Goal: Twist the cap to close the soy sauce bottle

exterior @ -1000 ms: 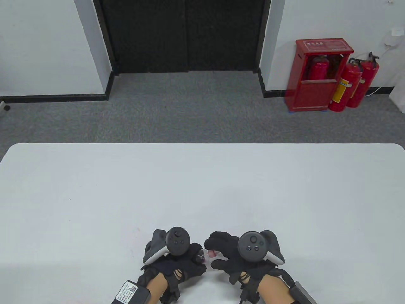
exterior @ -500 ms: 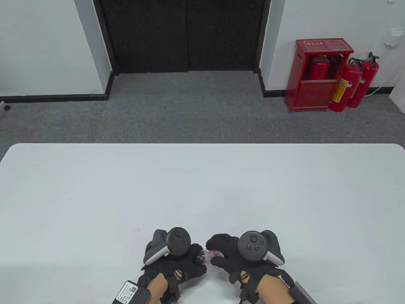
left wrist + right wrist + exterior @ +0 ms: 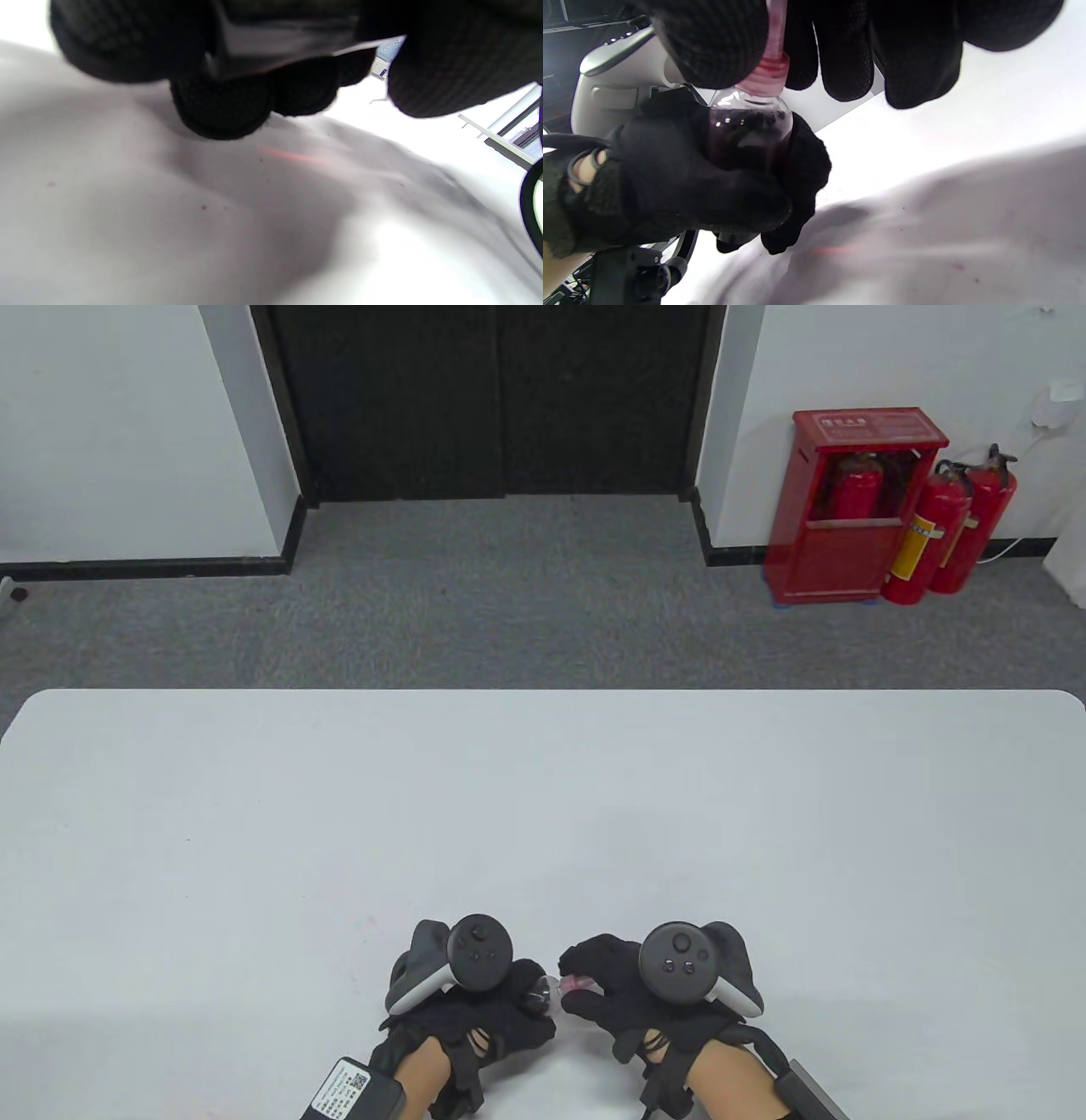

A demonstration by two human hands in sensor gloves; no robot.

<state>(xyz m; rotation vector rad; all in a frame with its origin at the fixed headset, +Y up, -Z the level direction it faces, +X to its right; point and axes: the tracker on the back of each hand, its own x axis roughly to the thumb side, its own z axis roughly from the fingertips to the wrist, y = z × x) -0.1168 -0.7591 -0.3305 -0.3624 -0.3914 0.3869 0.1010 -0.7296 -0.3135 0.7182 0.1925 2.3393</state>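
Soy sauce bottle, small, clear plastic with dark liquid, sits at the 6 o'clock edge of the white counter, gripped around its body by the left hand, fingers wrapped tight. Its pink ribbed cap points toward 3 o'clock in the table view, pinched between the fingers of the right hand. Both hands hover just above the counter near its front edge. From 9 through 12 to 3 o'clock the counter stretches wide and bare to its far rounded corners.
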